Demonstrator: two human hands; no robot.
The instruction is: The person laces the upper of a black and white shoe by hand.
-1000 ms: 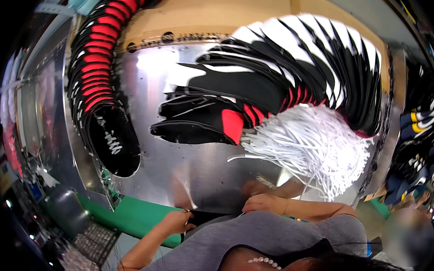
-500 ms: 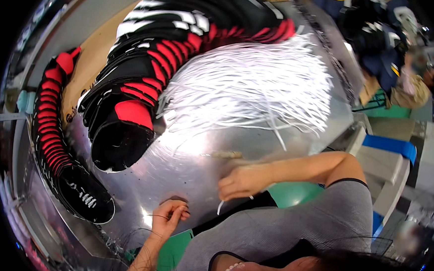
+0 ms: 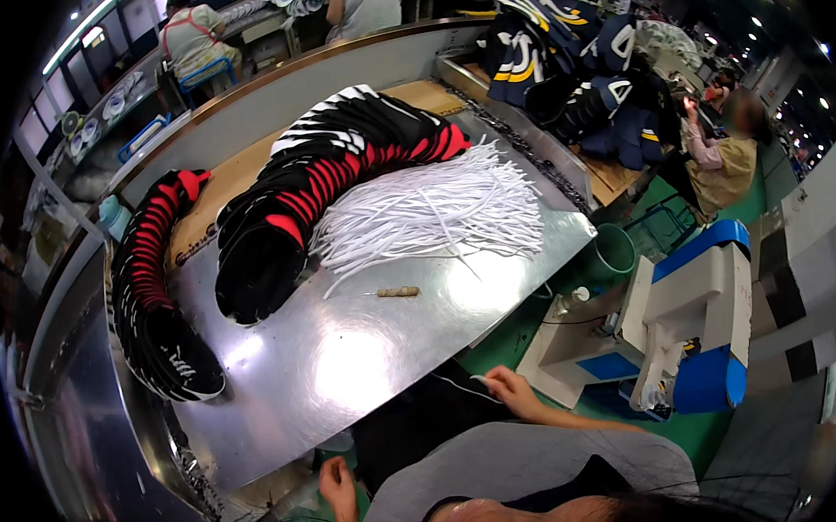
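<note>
— White lace (image 3: 463, 386) pinched in the right hand (image 3: 509, 391), fingers closed on it at the table (image 3: 355, 353) edge, over the lap.
— Left hand (image 3: 337, 486)?
— Low by the knee, curled; can't tell if it holds anything.
— Risk?
— I'd say a loose pinch drops the lace; the lace heap (image 3: 431, 209) and shoe uppers (image 3: 298, 191) sit well apart.

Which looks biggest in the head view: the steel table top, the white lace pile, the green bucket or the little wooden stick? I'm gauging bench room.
1. Steel table top
2. White lace pile
3. Green bucket, though it sits farther from the camera, so this is less sure
4. Wooden stick
</note>
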